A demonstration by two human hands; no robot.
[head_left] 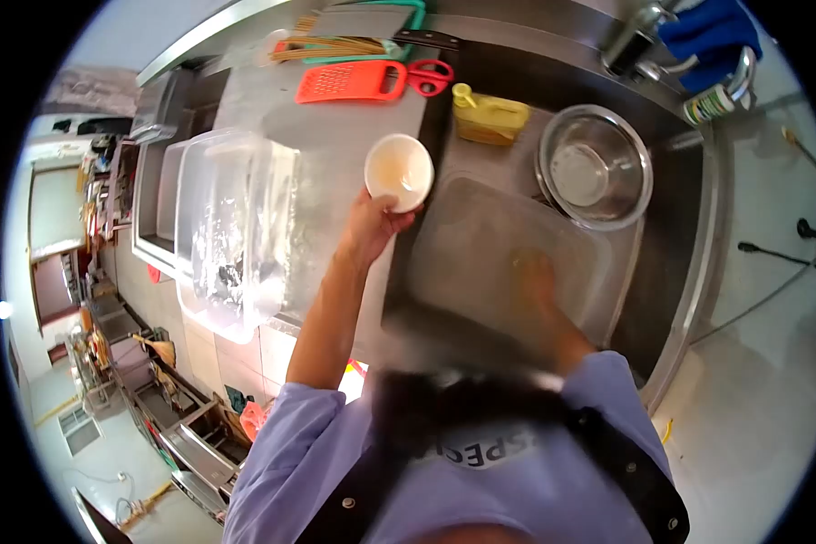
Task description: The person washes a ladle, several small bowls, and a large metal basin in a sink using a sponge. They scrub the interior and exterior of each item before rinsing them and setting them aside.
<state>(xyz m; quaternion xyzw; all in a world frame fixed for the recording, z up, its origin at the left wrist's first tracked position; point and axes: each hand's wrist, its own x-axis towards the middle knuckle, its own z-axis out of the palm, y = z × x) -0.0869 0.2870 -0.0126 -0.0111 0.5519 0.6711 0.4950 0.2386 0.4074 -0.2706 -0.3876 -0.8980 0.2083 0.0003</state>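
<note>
My left hand (374,225) grips a small white bowl (408,163) by its rim, with the thumb on the near side. The bowl is tilted so that its inside shows, with a yellowish tint at the bottom. It is held over the edge between the steel counter and the sink. My right hand (537,272) is down in a wide tub (435,317) of cloudy water inside the sink. Its fingers are blurred and partly hidden by the water, so I cannot make out anything in them.
A round steel basin (639,172) and a yellow bottle (491,120) stand behind the tub. On the counter (335,122) lie an orange grater (340,82), red scissors (429,78), chopsticks (335,47) and a knife (426,38). A clear plastic bin (236,218) stands left. A blue cloth (712,41) hangs by the taps.
</note>
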